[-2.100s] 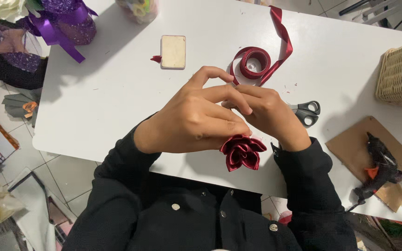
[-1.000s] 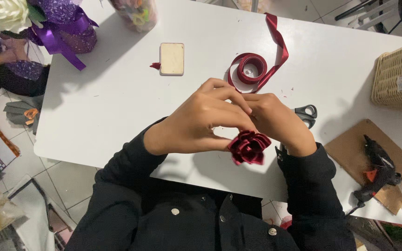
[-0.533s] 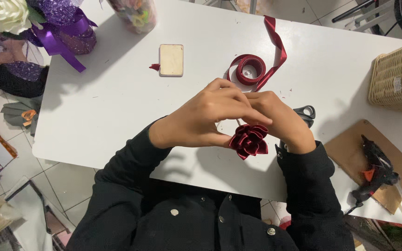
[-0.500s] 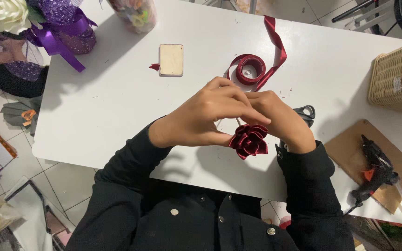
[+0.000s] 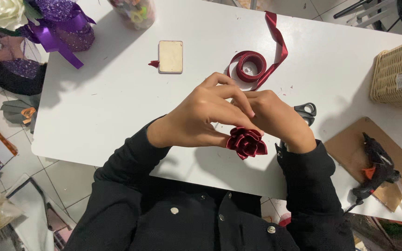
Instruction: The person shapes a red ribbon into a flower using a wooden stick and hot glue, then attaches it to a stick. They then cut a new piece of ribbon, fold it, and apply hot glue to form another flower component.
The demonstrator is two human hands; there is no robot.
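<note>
Hands together over the near edge of the white table [image 5: 117, 93], holding a dark red folded satin ribbon rose [image 5: 246, 142].

Your left hand [image 5: 205, 116] pinches the rose from above with curled fingers; your right hand [image 5: 275, 118] closes in against it from the right, fingers bent and overlapping the left. Farther off lie a dark red ribbon spool [image 5: 247, 66] with its loose tail, a small beige rectangular card [image 5: 170, 56], black-handled scissors [image 5: 307, 111], and right, a black glue gun [image 5: 375, 167] on brown cardboard [image 5: 350, 144].

ribbon rose [image 5: 246, 142]: glossy satin cloth | table [image 5: 108, 93]: smooth matt white | basket [image 5: 398, 74]: rough woven wicker | board [image 5: 345, 148]: matt brown cardboard | sleeves [image 5: 131, 158]: matt black cloth
</note>
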